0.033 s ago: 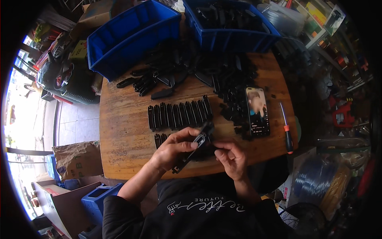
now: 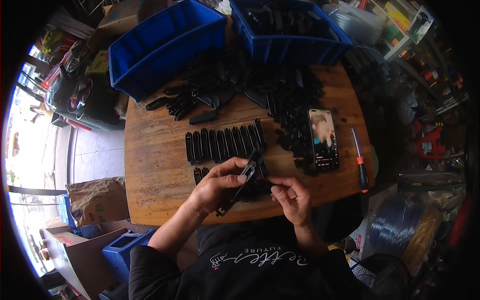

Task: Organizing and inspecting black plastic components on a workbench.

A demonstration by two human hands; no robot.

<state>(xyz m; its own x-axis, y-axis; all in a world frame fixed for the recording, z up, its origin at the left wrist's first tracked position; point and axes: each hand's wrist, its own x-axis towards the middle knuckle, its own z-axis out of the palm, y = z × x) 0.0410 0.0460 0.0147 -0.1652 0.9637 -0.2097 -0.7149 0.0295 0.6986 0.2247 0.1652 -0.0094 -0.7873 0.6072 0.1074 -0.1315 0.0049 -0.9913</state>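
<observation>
Black slotted part (image 2: 251,169): in your left hand (image 2: 217,187), slanting over the near side of the table. Room around you cluttered, bright opening at far left, pale floor tiles (image 2: 100,155) beside it, loaded shelving (image 2: 400,47) at upper right. Your wooden table (image 2: 155,167) has a worn, scuffed top with a rounded near corner. Two blue bins at its far side: the left bin (image 2: 175,67) tilted, the right bin (image 2: 300,50) holding dark pieces. Heap of black parts (image 2: 212,95) spread below them, trailing right. Nearer you, a row of black parts (image 2: 225,144) lined up side by side; a second, partly seen row (image 2: 201,175) just beyond your left hand. To the right, a phone (image 2: 325,142) lying with lit screen, then a screwdriver (image 2: 361,167), red-and-black handle toward you. Grip: your left thumb presses on the slotted part, fingers curled behind, pinched firm. Your right hand (image 2: 291,197) sits just beside it, index bent, thumb a little apart; cannot tell whether its fingertips touch or pinch anything.
</observation>
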